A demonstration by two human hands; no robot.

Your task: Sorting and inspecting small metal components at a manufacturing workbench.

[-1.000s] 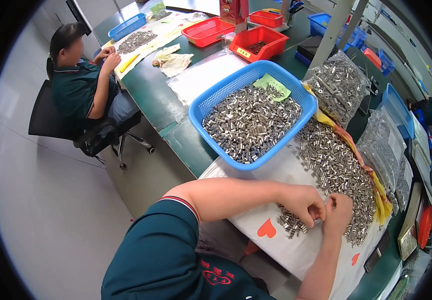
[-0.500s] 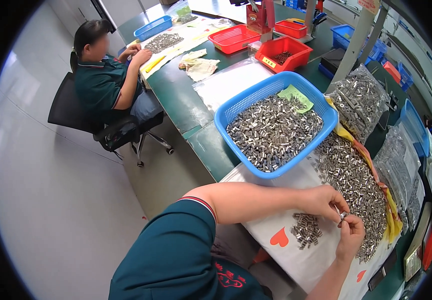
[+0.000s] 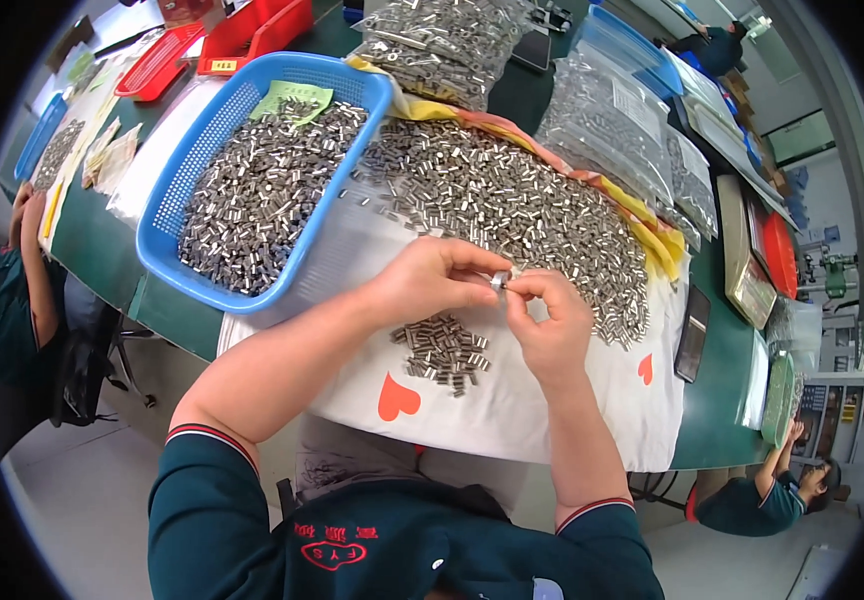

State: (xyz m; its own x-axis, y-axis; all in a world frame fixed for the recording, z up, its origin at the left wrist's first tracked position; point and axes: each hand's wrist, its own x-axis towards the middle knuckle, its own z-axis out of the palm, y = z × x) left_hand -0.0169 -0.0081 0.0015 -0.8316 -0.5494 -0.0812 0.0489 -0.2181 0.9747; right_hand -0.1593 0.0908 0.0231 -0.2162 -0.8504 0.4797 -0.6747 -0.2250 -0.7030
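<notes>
One metal piece (image 3: pixel 499 281), pinched in the left hand (image 3: pixel 437 283), thumb and finger nearly together, probably because it is so small; right hand (image 3: pixel 555 318), thumb and finger at its other side, own hold cannot be told. Nearer the body, one small pile (image 3: pixel 444 350); beyond, one large heap (image 3: pixel 542 210), both uncountable, on one white cloth (image 3: pixel 512 410), one yellow band (image 3: pixel 512 140) apparently stopping strays. Outward: one filled blue basket (image 3: pixel 157 215), one green slip (image 3: pixel 295 102) inside, likely its label; one phone (image 3: pixel 693 333); clear bags (image 3: pixel 442 45), at least two.

Metal pieces (image 3: pixel 542 215) lie on white cloth (image 3: pixel 502 415) — over a green table (image 3: pixel 717 425).
</notes>
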